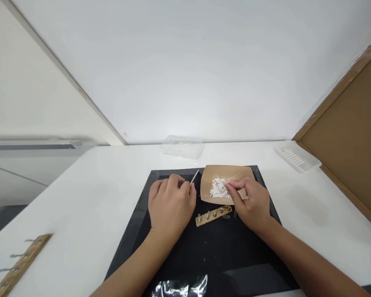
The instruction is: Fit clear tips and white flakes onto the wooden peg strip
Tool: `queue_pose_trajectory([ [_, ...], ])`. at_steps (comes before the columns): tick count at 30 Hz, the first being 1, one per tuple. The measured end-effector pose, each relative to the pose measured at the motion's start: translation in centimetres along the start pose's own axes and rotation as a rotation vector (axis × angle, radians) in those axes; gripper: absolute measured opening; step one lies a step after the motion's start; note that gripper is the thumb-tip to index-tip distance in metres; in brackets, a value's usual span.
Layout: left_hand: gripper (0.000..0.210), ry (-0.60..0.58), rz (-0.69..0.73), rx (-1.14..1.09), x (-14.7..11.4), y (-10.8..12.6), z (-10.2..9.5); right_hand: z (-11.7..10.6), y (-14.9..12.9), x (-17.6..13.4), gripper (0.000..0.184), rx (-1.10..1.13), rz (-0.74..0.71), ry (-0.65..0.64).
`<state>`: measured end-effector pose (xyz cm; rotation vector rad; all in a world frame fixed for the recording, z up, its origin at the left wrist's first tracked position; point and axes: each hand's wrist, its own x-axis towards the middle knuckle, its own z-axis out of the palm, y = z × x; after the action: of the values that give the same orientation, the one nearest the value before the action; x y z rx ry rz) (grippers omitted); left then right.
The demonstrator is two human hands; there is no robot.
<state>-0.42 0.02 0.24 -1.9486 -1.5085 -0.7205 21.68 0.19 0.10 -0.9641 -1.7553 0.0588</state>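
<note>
My left hand (172, 202) is closed around a slim silver tool (194, 177) with a dark tip, pointing up and to the right; its exact kind is unclear. My right hand (250, 201) pinches its thumb and fingertips together over a heap of small white flakes (218, 188). Whatever lies between those fingertips is too small to make out. The flakes rest on a brown cardboard sheet (207, 171) with slightly curled edges. Between my hands, a short wooden strip (214, 216) carries several round metal studs, some with small clear pieces. Loose clear pieces (226, 217) lie beside it.
A black mat (213, 251) lies under my hands on the white table (89, 198). A clear plastic box (182, 147) stands at the back, and a translucent tray (297, 156) with white strips at the right. Another wooden strip (24, 262) with metal clips lies at left. Cardboard (349, 136) borders the right side.
</note>
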Motion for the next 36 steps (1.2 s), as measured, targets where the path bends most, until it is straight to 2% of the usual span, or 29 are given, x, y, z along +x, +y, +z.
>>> queue_pose_trajectory([
  [3,0.022,0.045,0.003,-0.158,0.2,0.3,-0.1,0.1,0.1,-0.1,0.014,-0.041,-0.087,0.017],
  [6,0.015,0.015,0.019,-0.556,0.3,0.9,-0.3,0.0,0.1,-0.2,0.016,-0.102,-0.223,0.020],
  [10,0.014,-0.057,-0.013,-1.053,0.6,1.7,-1.0,-0.8,-0.1,-0.2,0.015,-0.148,-0.411,-0.046],
  [13,0.018,-0.087,-0.006,-1.201,0.5,2.0,-1.4,-1.6,-0.5,0.1,0.014,-0.186,-0.551,-0.056],
  [17,0.016,-0.149,-0.065,-1.283,0.0,2.2,-1.4,-2.4,-1.1,0.6,0.026,-0.280,-0.694,-0.034],
  [22,0.012,-0.226,-0.174,-1.369,-0.3,2.4,-1.3,-2.5,-1.5,0.6,0.028,-0.278,-0.720,-0.040],
  [31,0.016,-0.342,-0.162,-1.481,0.1,2.0,-1.5,-2.4,-0.9,0.5,0.025,-0.153,-0.639,-0.088],
  [36,0.020,-0.414,-0.197,-1.475,0.1,2.1,-1.5,-2.1,-0.5,-0.2,0.009,-0.107,-0.529,-0.093],
])
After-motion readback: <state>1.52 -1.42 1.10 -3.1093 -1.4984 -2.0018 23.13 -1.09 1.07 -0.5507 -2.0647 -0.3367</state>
